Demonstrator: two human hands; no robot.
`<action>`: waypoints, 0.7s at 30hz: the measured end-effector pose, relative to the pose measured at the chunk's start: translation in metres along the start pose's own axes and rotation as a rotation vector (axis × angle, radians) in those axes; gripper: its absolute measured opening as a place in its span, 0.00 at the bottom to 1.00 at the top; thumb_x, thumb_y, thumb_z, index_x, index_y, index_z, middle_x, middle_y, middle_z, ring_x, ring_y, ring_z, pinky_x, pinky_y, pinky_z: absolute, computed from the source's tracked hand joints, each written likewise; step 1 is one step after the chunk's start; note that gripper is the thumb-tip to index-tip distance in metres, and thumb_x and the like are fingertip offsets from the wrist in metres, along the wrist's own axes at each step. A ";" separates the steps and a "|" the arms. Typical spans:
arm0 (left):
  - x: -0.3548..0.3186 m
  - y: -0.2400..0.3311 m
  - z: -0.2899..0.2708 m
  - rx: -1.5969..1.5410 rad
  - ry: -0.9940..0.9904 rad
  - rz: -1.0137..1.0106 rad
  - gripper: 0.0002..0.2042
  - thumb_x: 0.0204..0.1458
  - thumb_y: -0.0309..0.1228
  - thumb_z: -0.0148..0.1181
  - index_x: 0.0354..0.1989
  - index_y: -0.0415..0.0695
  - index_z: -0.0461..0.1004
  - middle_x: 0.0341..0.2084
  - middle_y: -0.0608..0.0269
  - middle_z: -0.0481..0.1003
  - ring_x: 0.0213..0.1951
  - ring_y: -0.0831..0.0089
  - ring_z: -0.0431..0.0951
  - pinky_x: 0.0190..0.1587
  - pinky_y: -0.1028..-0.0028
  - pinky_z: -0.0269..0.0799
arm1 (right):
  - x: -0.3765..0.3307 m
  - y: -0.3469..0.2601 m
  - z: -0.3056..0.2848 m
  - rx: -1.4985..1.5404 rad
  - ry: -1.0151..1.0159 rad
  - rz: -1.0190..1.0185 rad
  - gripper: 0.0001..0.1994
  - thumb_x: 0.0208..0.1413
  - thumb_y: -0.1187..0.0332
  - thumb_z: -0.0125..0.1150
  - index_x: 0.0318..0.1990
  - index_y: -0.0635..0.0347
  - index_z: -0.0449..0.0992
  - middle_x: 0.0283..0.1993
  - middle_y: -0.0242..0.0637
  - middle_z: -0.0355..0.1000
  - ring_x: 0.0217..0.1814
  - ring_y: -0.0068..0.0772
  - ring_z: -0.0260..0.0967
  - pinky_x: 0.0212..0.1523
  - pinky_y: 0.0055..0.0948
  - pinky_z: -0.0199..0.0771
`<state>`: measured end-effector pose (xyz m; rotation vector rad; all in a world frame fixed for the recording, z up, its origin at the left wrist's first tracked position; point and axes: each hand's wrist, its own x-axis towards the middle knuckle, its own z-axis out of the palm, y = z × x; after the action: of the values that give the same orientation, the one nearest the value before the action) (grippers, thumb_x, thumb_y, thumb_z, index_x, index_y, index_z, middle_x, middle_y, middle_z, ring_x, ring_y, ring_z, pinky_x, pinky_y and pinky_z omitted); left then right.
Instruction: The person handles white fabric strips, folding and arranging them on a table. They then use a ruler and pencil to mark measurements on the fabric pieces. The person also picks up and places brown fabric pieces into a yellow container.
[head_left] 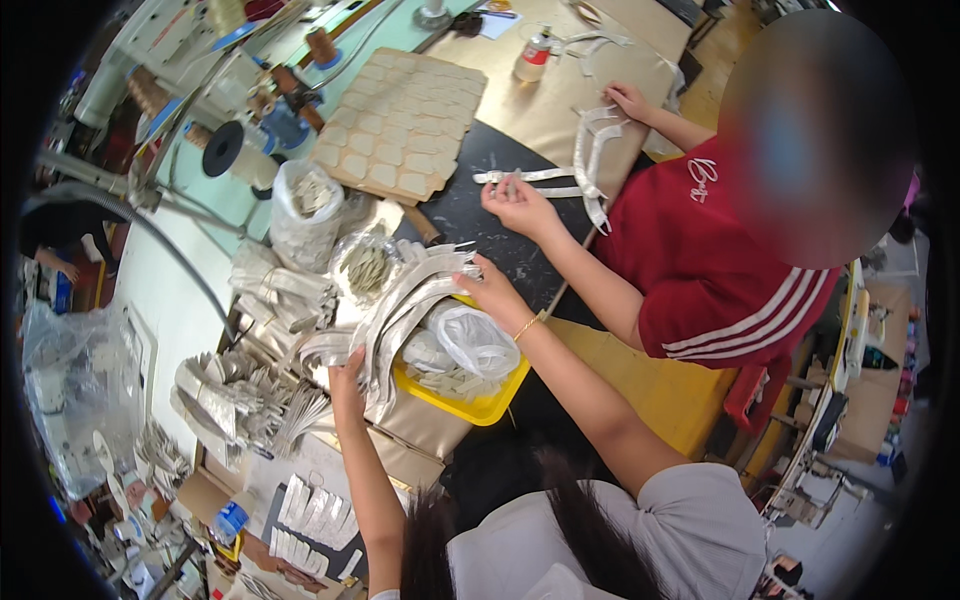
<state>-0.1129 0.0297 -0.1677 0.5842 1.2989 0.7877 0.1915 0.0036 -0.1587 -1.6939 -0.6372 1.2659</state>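
A bundle of long, curved, pale strips [405,305] stretches between my two hands above the table. My left hand [347,378] is closed on its lower left side. Around the upper right end, the fingers of my right hand [490,288] are closed. Under and beside the strips sits a yellow tray [487,408], holding a white plastic bag [475,340] and small pale pieces [440,380]. Further bundles of pale strips [225,400] lie left of my left hand. Just beyond the held strips is a clear bag with greenish pieces [366,268].
At the right a person in a red shirt [690,260] handles white strips [590,170] at the dark tabletop [500,240]. A stack of boards with pale pieces [400,125], a bottle [534,55], a plastic bag [305,215] and thread spools [240,150] stand farther off.
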 end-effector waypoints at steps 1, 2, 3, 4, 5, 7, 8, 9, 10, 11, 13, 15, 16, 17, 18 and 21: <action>0.001 -0.003 -0.006 -0.015 -0.008 -0.034 0.26 0.53 0.22 0.62 0.61 0.34 0.66 0.52 0.56 0.75 0.49 0.69 0.76 0.53 0.72 0.70 | -0.015 -0.017 -0.005 -0.195 0.005 -0.085 0.33 0.59 0.58 0.64 0.66 0.68 0.61 0.58 0.50 0.69 0.61 0.40 0.68 0.61 0.33 0.67; 0.003 -0.008 -0.007 -0.030 0.044 0.019 0.21 0.53 0.23 0.63 0.55 0.32 0.69 0.48 0.56 0.77 0.45 0.68 0.79 0.49 0.71 0.74 | -0.033 -0.038 -0.012 -0.392 0.012 -0.168 0.34 0.57 0.58 0.65 0.66 0.69 0.61 0.57 0.53 0.70 0.62 0.45 0.67 0.63 0.35 0.65; 0.000 -0.002 0.006 -0.032 0.037 0.033 0.21 0.53 0.23 0.64 0.55 0.33 0.70 0.48 0.56 0.77 0.46 0.68 0.79 0.49 0.70 0.74 | -0.045 -0.050 -0.026 -0.590 0.039 -0.241 0.36 0.56 0.57 0.66 0.66 0.70 0.61 0.56 0.56 0.71 0.63 0.49 0.67 0.64 0.37 0.64; 0.002 -0.001 0.015 -0.023 0.032 0.014 0.20 0.53 0.24 0.64 0.55 0.33 0.70 0.48 0.56 0.77 0.46 0.68 0.79 0.49 0.70 0.74 | -0.048 -0.053 -0.045 -0.595 -0.013 -0.264 0.34 0.56 0.55 0.65 0.64 0.69 0.64 0.55 0.57 0.70 0.60 0.51 0.70 0.59 0.36 0.69; -0.002 0.001 0.012 -0.016 0.068 0.010 0.20 0.53 0.24 0.64 0.55 0.33 0.70 0.48 0.56 0.77 0.46 0.68 0.78 0.49 0.70 0.74 | -0.047 -0.062 -0.053 -0.545 -0.081 -0.228 0.33 0.56 0.55 0.65 0.63 0.69 0.65 0.55 0.56 0.71 0.58 0.49 0.71 0.58 0.36 0.70; -0.001 -0.005 0.008 0.013 0.135 0.057 0.21 0.54 0.25 0.64 0.55 0.34 0.70 0.48 0.56 0.77 0.46 0.68 0.78 0.49 0.70 0.73 | -0.049 -0.083 -0.067 -0.445 -0.206 -0.155 0.31 0.56 0.55 0.65 0.61 0.69 0.68 0.55 0.54 0.71 0.54 0.47 0.75 0.54 0.36 0.73; 0.001 -0.009 0.007 0.028 0.164 0.081 0.21 0.54 0.26 0.65 0.55 0.34 0.70 0.47 0.57 0.77 0.46 0.68 0.78 0.49 0.70 0.73 | -0.053 -0.086 -0.071 -0.529 -0.153 -0.276 0.28 0.57 0.56 0.64 0.58 0.68 0.71 0.53 0.52 0.73 0.47 0.45 0.77 0.49 0.36 0.76; 0.002 -0.013 0.005 0.031 0.167 0.055 0.21 0.54 0.27 0.65 0.56 0.34 0.70 0.48 0.57 0.77 0.46 0.68 0.77 0.49 0.70 0.73 | -0.056 -0.093 -0.077 -0.529 -0.163 -0.249 0.28 0.57 0.56 0.64 0.58 0.67 0.71 0.51 0.50 0.74 0.46 0.45 0.78 0.49 0.35 0.76; 0.001 -0.016 0.002 0.033 0.177 0.033 0.22 0.54 0.28 0.65 0.56 0.34 0.70 0.48 0.57 0.76 0.46 0.68 0.77 0.49 0.70 0.73 | -0.058 -0.101 -0.082 -0.526 -0.181 -0.226 0.27 0.57 0.56 0.63 0.59 0.67 0.71 0.49 0.49 0.75 0.45 0.44 0.78 0.48 0.35 0.75; 0.001 -0.017 -0.001 0.035 0.189 0.011 0.22 0.54 0.30 0.65 0.56 0.33 0.70 0.49 0.57 0.76 0.47 0.68 0.77 0.49 0.70 0.72 | -0.059 -0.109 -0.085 -0.524 -0.200 -0.202 0.27 0.58 0.56 0.63 0.59 0.66 0.71 0.47 0.48 0.77 0.45 0.43 0.78 0.47 0.35 0.75; -0.008 -0.008 0.005 0.109 0.175 -0.032 0.25 0.56 0.33 0.64 0.59 0.33 0.68 0.53 0.56 0.74 0.51 0.68 0.74 0.53 0.70 0.69 | -0.057 -0.119 -0.091 -0.496 -0.131 -0.191 0.27 0.58 0.57 0.63 0.59 0.65 0.71 0.41 0.44 0.79 0.40 0.40 0.78 0.44 0.34 0.75; -0.016 -0.004 0.007 0.170 0.168 -0.048 0.27 0.58 0.36 0.62 0.61 0.33 0.66 0.55 0.54 0.72 0.53 0.68 0.72 0.55 0.70 0.67 | -0.055 -0.125 -0.094 -0.483 -0.055 -0.229 0.26 0.58 0.57 0.63 0.59 0.65 0.70 0.40 0.43 0.79 0.39 0.39 0.78 0.43 0.34 0.75; -0.019 -0.003 0.006 0.188 0.158 -0.039 0.28 0.58 0.36 0.61 0.63 0.33 0.64 0.56 0.53 0.71 0.54 0.68 0.72 0.56 0.70 0.66 | -0.056 -0.130 -0.093 -0.481 -0.070 -0.250 0.25 0.58 0.58 0.62 0.58 0.65 0.71 0.40 0.43 0.79 0.39 0.43 0.77 0.44 0.36 0.75; -0.024 -0.002 0.004 0.206 0.149 -0.028 0.29 0.59 0.37 0.60 0.64 0.33 0.62 0.58 0.52 0.70 0.55 0.67 0.71 0.57 0.69 0.65 | -0.055 -0.130 -0.090 -0.510 -0.098 -0.293 0.25 0.58 0.58 0.62 0.58 0.65 0.71 0.41 0.43 0.78 0.40 0.44 0.76 0.44 0.37 0.75; -0.028 0.001 0.006 0.227 0.135 -0.021 0.31 0.60 0.38 0.59 0.66 0.32 0.60 0.59 0.51 0.69 0.56 0.67 0.70 0.58 0.69 0.64 | -0.057 -0.127 -0.088 -0.538 -0.121 -0.333 0.25 0.58 0.59 0.62 0.58 0.65 0.71 0.42 0.44 0.78 0.41 0.45 0.76 0.45 0.37 0.75; -0.049 0.009 0.013 0.381 0.256 -0.108 0.35 0.61 0.40 0.57 0.69 0.29 0.51 0.64 0.44 0.63 0.62 0.60 0.66 0.64 0.68 0.58 | -0.068 -0.111 -0.071 -0.629 -0.244 -0.345 0.25 0.58 0.58 0.61 0.58 0.63 0.70 0.45 0.46 0.75 0.46 0.47 0.74 0.48 0.39 0.74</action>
<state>-0.1056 -0.0027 -0.1285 0.7240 1.7214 0.5385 0.2460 -0.0252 -0.0242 -1.8121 -1.5293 1.0876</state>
